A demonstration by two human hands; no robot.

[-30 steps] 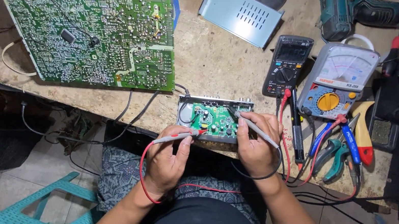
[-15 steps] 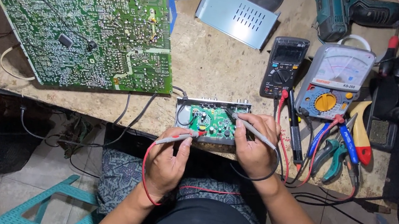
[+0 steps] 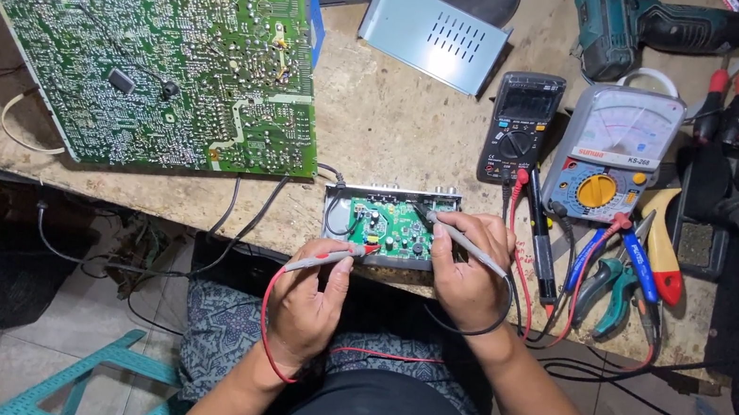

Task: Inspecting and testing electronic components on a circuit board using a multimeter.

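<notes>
The left hand (image 3: pixel 305 299) is pinching a slim grey test probe with a red tip (image 3: pixel 330 257) between thumb and curled fingers, its point aiming rightward from the fingertips onto the near left edge of a small green circuit board in a shallow grey metal tray (image 3: pixel 389 226); a red lead (image 3: pixel 269 337) is looping from the probe's back end down around the wrist. The right hand (image 3: pixel 470 273) is gripping a second grey probe (image 3: pixel 465 241) like a pen, fingers closed on its shaft, the tip reaching up and left of the fingertips onto the board's upper right part, while a black lead (image 3: pixel 487 328) is curving under the palm. The small board is sitting at the near edge of the worn stone-coloured bench (image 3: pixel 399 126), between the two hands. Just beyond the right fingers are lying a black digital multimeter (image 3: pixel 520 127) and a grey analogue meter with a yellow dial (image 3: pixel 611 154); far left of the left fingers a large green circuit board (image 3: pixel 149 41) is resting tilted.
</notes>
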